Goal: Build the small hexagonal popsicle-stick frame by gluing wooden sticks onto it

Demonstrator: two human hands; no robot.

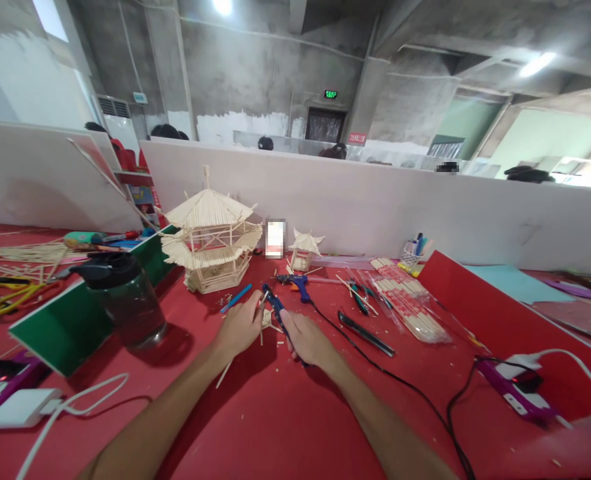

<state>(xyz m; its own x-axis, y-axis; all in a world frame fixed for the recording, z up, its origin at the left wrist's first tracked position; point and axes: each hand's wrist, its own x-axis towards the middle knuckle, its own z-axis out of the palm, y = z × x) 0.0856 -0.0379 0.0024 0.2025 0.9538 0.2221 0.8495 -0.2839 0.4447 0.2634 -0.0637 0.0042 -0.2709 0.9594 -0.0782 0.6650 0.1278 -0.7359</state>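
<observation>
My right hand [308,339] is wrapped round a long dark blue hand tool [276,305], its exact kind unclear, which points away from me. My left hand [245,321] is closed, pinching a short thin wooden stick [265,297] against the tool's far end. Partly hidden below both hands, a small flat piece made of sticks [267,320] lies on the red tabletop [275,427]. Beyond them stand a large two-tiered stick pavilion [210,240] and a small stick pavilion [305,250]. A blue glue gun [295,283] rests just past the tool.
A dark water bottle [125,300] stands left, beside a green divider [75,327]. Rightward lie a utility knife [365,333], green-handled pliers [359,299] and bagged sticks [410,300]. A black cord [375,363] crosses the right side. Power strips [518,393] sit at the edges.
</observation>
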